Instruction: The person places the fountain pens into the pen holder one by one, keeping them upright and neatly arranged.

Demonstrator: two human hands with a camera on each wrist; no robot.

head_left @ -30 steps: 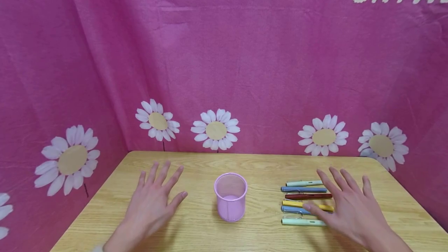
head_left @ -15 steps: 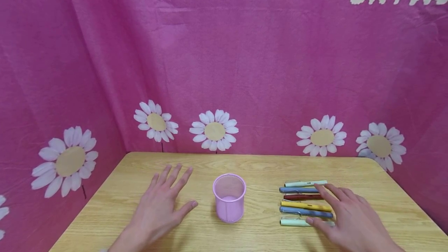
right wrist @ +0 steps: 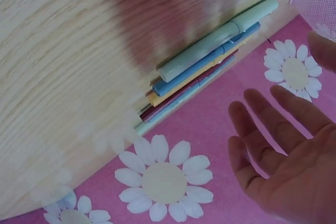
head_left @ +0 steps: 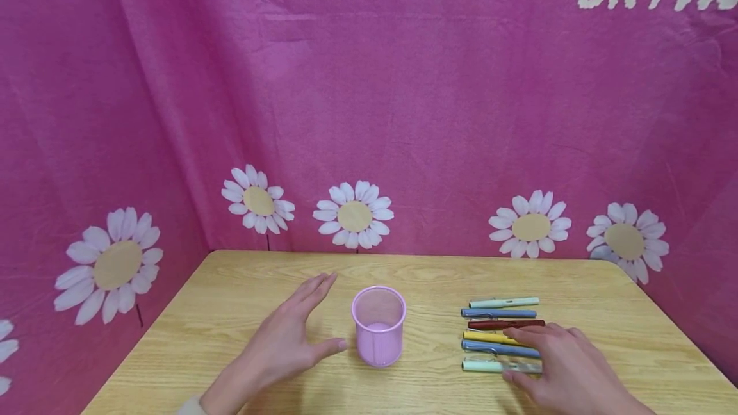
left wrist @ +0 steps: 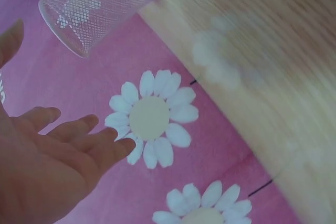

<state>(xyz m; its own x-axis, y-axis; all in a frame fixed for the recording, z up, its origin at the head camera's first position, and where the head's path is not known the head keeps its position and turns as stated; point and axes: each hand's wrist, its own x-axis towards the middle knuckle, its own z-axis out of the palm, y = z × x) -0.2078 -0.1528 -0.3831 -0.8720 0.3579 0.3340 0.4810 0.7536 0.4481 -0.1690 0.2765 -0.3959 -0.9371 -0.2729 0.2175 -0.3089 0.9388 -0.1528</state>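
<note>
A pink mesh cup (head_left: 378, 332) stands upright on the wooden table, and it shows at the top of the left wrist view (left wrist: 97, 9). My left hand (head_left: 282, 341) is just left of the cup, thumb spread from the fingers, holding nothing. Several pens lie side by side to the right: mint (head_left: 501, 303), blue (head_left: 498, 313), dark red (head_left: 504, 324), yellow (head_left: 487, 337), blue (head_left: 498, 348) and mint (head_left: 487, 366). Over their right ends hovers my right hand (head_left: 571, 367), fingers slightly bent; the right wrist view shows the hand (right wrist: 294, 166) apart from the pens.
The light wooden table (head_left: 426, 274) has a pink cloth (head_left: 438, 133) with printed daisies and lettering behind it and along its left side. Wood surface lies between the cup and the pens.
My left hand has moved right, closer to the cup, and turned more on its side. My right hand has come down and nearer to me over the pens, its fingers drawn in somewhat.
</note>
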